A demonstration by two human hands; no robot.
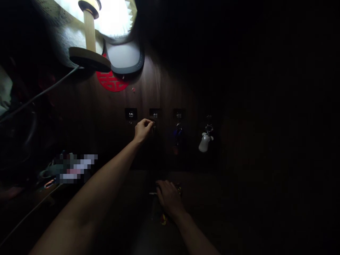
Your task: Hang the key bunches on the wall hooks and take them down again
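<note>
My left hand is raised to the second wall hook from the left, thumb and fingertips pinched together. A small shiny metal thing dangles at those fingertips; the dark hides its exact kind. Lower down, my right hand lies palm down on the dark surface, fingers stretched out. Beneath and beside it show a thin, light metal piece and a small gold-coloured item, partly covered by the hand. A yellow and red trinket lies near the wrist.
The left hook holds nothing visible. A bunch with metal rings hangs right of my left hand, then a white animal-shaped charm. A lit lamp, red paper-cut and cable occupy the upper left.
</note>
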